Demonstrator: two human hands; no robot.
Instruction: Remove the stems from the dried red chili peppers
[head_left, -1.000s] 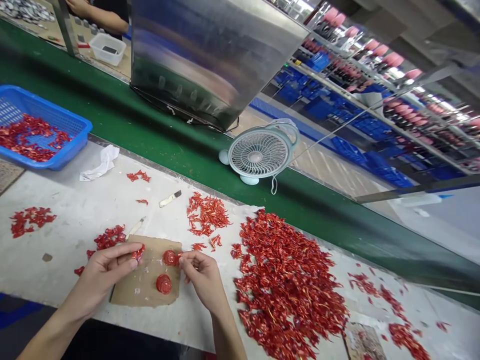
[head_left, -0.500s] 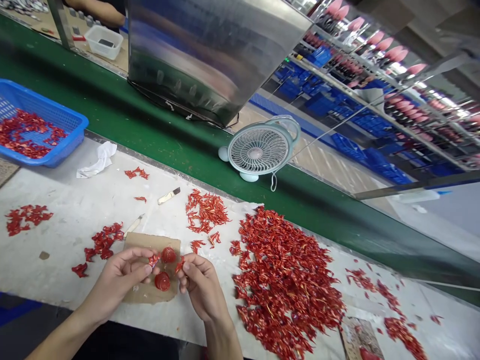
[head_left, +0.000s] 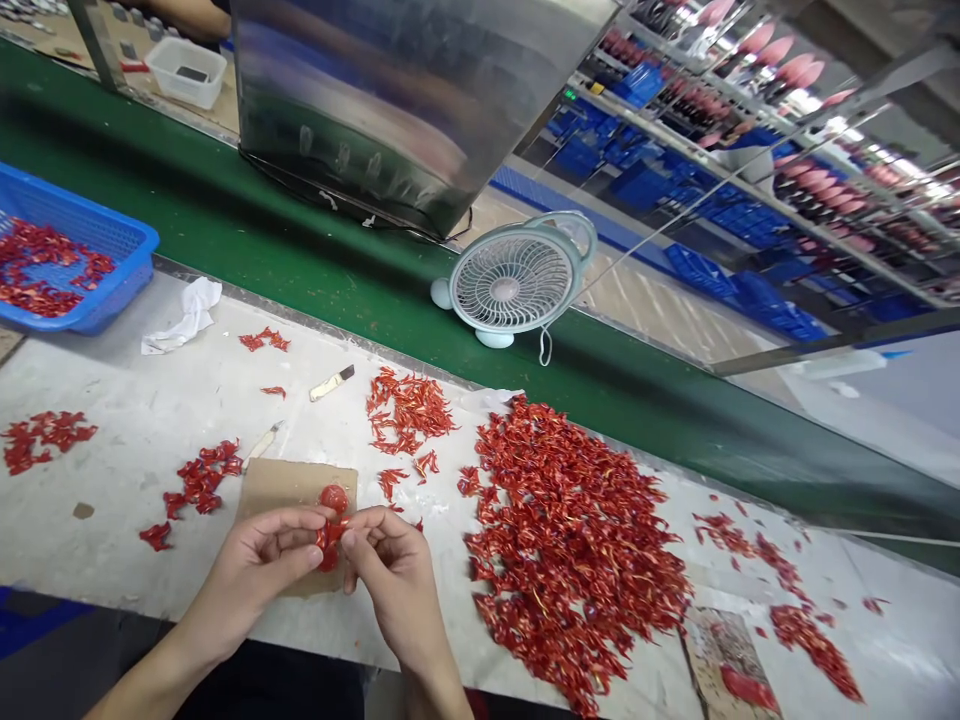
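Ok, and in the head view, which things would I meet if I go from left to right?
Blue basket, crumpled white paper, left hand, right hand, large pile of red pieces, small group of red pieces near the right edge.

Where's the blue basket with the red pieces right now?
In the head view, the blue basket sits at the left edge, up and left of the crumpled white paper.

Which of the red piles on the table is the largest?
The dense, broad heap directly right of the right hand. It covers far more of the white table than any other, including the smaller pile just to its upper left.
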